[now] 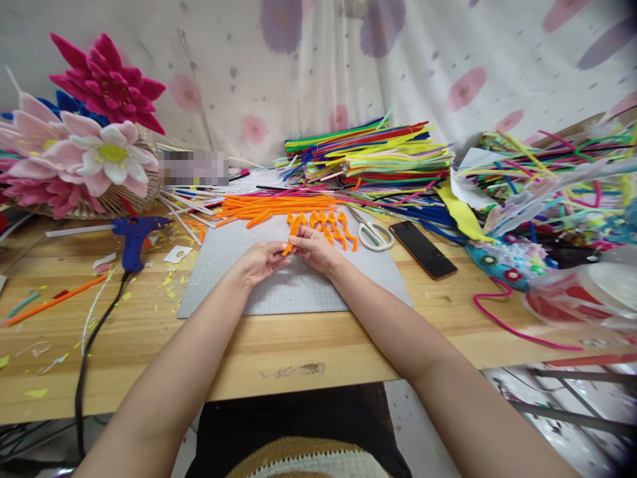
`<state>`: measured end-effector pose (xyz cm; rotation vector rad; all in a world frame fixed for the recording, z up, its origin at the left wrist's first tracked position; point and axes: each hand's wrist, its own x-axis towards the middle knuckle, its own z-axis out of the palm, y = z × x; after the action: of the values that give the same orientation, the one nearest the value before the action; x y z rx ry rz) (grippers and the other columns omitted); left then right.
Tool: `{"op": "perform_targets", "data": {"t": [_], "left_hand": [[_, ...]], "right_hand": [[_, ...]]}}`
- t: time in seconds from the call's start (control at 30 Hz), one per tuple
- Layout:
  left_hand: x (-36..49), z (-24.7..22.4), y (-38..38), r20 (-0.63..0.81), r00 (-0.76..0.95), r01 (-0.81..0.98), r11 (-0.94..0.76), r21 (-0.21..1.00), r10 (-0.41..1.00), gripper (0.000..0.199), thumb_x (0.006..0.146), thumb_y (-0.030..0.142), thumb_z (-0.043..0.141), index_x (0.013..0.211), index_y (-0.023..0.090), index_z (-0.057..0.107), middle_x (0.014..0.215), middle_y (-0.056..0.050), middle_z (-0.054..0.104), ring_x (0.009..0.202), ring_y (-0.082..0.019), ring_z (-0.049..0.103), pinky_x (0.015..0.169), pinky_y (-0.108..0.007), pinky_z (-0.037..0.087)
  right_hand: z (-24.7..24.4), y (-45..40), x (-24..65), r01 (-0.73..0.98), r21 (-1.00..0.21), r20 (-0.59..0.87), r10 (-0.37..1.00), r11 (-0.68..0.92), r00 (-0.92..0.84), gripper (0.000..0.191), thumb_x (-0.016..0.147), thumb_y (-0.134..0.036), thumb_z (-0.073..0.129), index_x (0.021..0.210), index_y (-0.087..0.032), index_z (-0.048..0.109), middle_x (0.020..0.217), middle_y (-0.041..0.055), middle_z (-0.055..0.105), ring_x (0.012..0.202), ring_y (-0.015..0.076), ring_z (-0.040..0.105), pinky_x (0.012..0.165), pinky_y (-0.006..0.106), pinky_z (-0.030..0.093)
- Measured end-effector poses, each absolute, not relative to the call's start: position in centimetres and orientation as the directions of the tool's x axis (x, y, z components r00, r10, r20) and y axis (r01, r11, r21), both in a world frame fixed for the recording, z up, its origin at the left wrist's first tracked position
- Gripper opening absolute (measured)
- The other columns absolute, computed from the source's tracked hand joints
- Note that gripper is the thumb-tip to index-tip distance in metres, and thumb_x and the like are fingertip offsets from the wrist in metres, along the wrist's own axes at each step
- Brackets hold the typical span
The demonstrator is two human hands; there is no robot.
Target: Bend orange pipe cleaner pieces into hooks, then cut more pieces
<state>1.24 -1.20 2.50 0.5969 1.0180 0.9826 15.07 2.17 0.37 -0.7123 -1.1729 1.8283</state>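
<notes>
Right now, both your hands meet above the far half of a grey cutting mat, working on one orange pipe-cleaner piece. Your left hand pinches its lower end between thumb and fingertips, with the remaining fingers loosely curled, and your right hand grips it just beside that, its fingers closed around the piece from the other side. The piece sits between your fingertips and leans a little, its upper part pointing away from you; your fingers hide some of its form. Just beyond and to the right of your hands, small twisted orange shapes lie in rows on the mat, and behind them a bundle of straight orange pipe cleaners stretches along the mat's far edge. White-handled scissors rest at the mat's right side, near a dark smartphone lying on the wooden table. Farther back, a thick stack of multicoloured pipe cleaners is heaped before a flower-printed curtain. Well to your left, a blue glue gun stands with a white glue stick jutting from its rear, below pink and white fuzzy flowers.
</notes>
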Motion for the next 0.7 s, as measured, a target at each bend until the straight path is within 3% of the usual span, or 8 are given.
{"op": "perform_targets", "data": {"t": [0.07, 0.2, 0.37, 0.5, 0.7], "left_hand": [[1.07, 2.38, -1.24, -0.351, 0.225, -0.380, 0.414, 0.827, 0.909, 0.005, 0.069, 0.013, 0.061, 0.070, 0.011, 0.066, 0.077, -0.005, 0.066, 0.070, -0.013, 0.063, 0.054, -0.020, 0.053], [0.91, 2.06, -1.22, -0.287, 0.239, -0.280, 0.349, 0.894, 0.928, 0.019, 0.064, 0.026, 0.071, 0.077, 0.012, 0.067, 0.080, -0.008, 0.067, 0.076, -0.017, 0.064, 0.053, -0.024, 0.053], [1.13, 1.87, -1.17, -0.323, 0.138, -0.203, 0.346, 0.916, 0.936, 0.021, 0.054, 0.024, 0.077, 0.065, 0.010, 0.065, 0.066, -0.005, 0.064, 0.063, -0.013, 0.061, 0.051, -0.023, 0.051], [1.30, 1.93, -1.25, -0.296, 0.108, -0.188, 0.312, 0.931, 0.949, 0.022, 0.054, 0.025, 0.077, 0.066, 0.010, 0.066, 0.069, -0.006, 0.064, 0.065, -0.015, 0.062, 0.052, -0.025, 0.051], [1.50, 1.70, -1.26, -0.327, 0.096, -0.230, 0.341, 0.911, 0.940, 0.020, 0.052, 0.021, 0.077, 0.064, 0.010, 0.065, 0.069, -0.005, 0.064, 0.065, -0.014, 0.061, 0.053, -0.024, 0.050]], "right_hand": [[0.28, 2.32, 15.06, -0.339, -0.918, -0.031, 0.891, -0.204, -0.452, 0.039, 0.052, -0.035, 0.074, 0.062, -0.018, 0.040, 0.055, -0.0062, 0.049, 0.049, 0.0054, 0.044, 0.048, 0.020, 0.031], [0.14, 2.41, 15.06, -0.335, -0.923, -0.036, 0.910, -0.188, -0.413, 0.039, 0.053, -0.035, 0.074, 0.063, -0.018, 0.040, 0.055, -0.0074, 0.049, 0.046, 0.0042, 0.040, 0.046, 0.019, 0.029], [0.38, 2.35, 15.17, -0.303, -0.928, -0.054, 0.884, -0.216, -0.464, 0.038, 0.060, -0.042, 0.069, 0.064, -0.018, 0.040, 0.051, -0.0080, 0.044, 0.043, 0.0039, 0.037, 0.043, 0.018, 0.023], [0.56, 2.66, 15.42, -0.270, -0.951, -0.037, 0.920, -0.153, -0.390, 0.039, 0.062, -0.045, 0.067, 0.063, -0.019, 0.039, 0.048, -0.0087, 0.040, 0.041, 0.0028, 0.030, 0.041, 0.019, 0.017], [0.33, 2.71, 15.24, -0.239, -0.965, -0.005, 0.923, -0.105, -0.385, 0.042, 0.062, -0.048, 0.067, 0.062, -0.019, 0.037, 0.047, -0.0093, 0.036, 0.040, 0.0030, 0.028, 0.042, 0.019, 0.017]]}}
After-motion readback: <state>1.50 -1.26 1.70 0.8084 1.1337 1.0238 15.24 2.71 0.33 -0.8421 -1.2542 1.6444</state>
